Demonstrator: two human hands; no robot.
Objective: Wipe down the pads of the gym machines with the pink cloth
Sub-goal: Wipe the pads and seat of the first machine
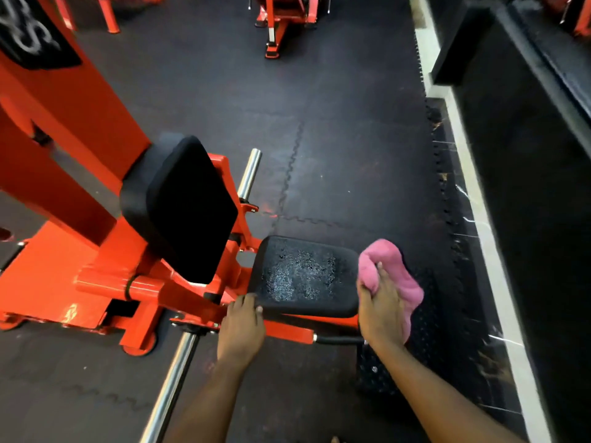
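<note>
A black seat pad point(303, 276) of an orange gym machine point(73, 155) lies low in the middle, its top speckled with wet droplets. My right hand point(380, 308) grips the bunched pink cloth point(391, 276) at the pad's right edge. My left hand point(243, 327) grips the pad's near left corner, fingers curled over its rim. A black back pad point(188, 206) stands tilted just left of the seat.
Chrome bars point(249, 174) stick out beside the back pad and run along the floor point(169, 388). Dark rubber floor mats point(351, 139) spread ahead. Another orange machine point(281, 20) stands far ahead. A black wall point(527, 187) with a white ledge runs along the right.
</note>
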